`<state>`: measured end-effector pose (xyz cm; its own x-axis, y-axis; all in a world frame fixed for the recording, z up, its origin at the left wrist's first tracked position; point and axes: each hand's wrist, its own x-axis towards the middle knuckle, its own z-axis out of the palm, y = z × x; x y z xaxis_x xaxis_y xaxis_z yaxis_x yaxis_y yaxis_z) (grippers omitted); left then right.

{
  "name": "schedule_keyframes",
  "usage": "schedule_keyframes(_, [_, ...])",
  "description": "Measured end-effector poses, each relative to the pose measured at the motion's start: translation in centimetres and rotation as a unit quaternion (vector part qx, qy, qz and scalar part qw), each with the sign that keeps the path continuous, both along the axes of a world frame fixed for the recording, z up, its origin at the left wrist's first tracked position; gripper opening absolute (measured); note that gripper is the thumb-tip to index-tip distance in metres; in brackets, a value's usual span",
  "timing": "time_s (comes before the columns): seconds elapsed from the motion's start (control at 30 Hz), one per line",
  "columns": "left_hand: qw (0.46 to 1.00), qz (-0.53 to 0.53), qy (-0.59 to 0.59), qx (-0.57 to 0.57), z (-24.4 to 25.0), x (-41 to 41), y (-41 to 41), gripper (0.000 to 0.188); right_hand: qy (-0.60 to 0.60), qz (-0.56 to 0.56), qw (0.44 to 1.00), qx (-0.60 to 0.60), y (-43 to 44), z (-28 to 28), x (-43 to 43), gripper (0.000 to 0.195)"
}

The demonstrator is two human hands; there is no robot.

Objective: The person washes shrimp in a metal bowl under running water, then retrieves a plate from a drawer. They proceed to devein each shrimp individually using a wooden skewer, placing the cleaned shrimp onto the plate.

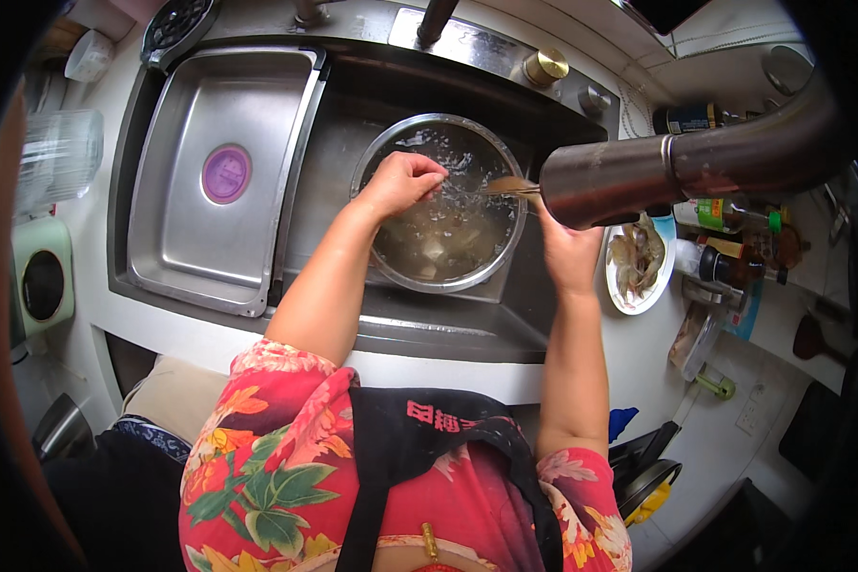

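Observation:
A round metal bowl (452, 286) of cloudy water stands in the right part of the sink, with pale and brownish bits in it. Over its upper middle is my left hand (404, 184), thumb and forefinger pinched together; nothing between them can be made out. At the bowl's right rim, my right hand (570, 250) holds what looks like a raw shrimp (511, 187), pointing left over the water. The tap head partly hides that hand's fingers. On the counter to the right, a white oval plate (642, 306) holds several raw grey-brown shrimp (636, 257).
The large dark tap spout (608, 179) reaches in from the right above the right hand. A steel tray (186, 164) sits at the sink's left, a purple disc (227, 174) in it. Bottles (729, 217) crowd the right counter. A person in dark clothing (114, 493) is at lower left.

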<state>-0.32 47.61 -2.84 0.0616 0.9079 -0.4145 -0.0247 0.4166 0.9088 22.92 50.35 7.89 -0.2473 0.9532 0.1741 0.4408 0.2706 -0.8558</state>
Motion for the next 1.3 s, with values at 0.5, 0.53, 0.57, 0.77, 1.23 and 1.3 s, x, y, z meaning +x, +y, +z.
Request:
schedule_keyframes(0.5, [0.844,-0.337,0.411,-0.073,-4.0,3.6,-3.0,0.043,-0.171,-0.287,0.934,0.129,-0.7,3.9,15.0,0.028])
schedule_keyframes(0.53, [0.843,-0.354,0.393,-0.1,-6.4,3.7,-3.1,0.042,-0.159,-0.266,0.942,0.129,-0.8,3.9,13.5,0.026])
schedule_keyframes(0.57, [0.84,-0.374,0.372,-0.125,-7.6,3.8,-3.1,0.04,-0.149,-0.247,0.948,0.131,-0.9,3.9,11.9,0.024])
schedule_keyframes(0.77, [0.94,-0.276,0.182,-0.085,-2.6,2.9,-2.1,0.031,-0.045,-0.113,0.992,0.025,-1.6,0.9,4.4,0.015])
schedule_keyframes(1.23, [0.881,0.097,-0.449,-0.115,2.5,1.7,0.0,0.02,-0.079,0.061,0.984,-0.149,-3.2,-4.6,-4.0,0.021])
schedule_keyframes(1.3, [0.906,0.105,-0.4,-0.093,2.6,1.5,-0.2,0.018,-0.095,0.065,0.989,-0.095,-2.8,-4.9,-4.1,0.019])
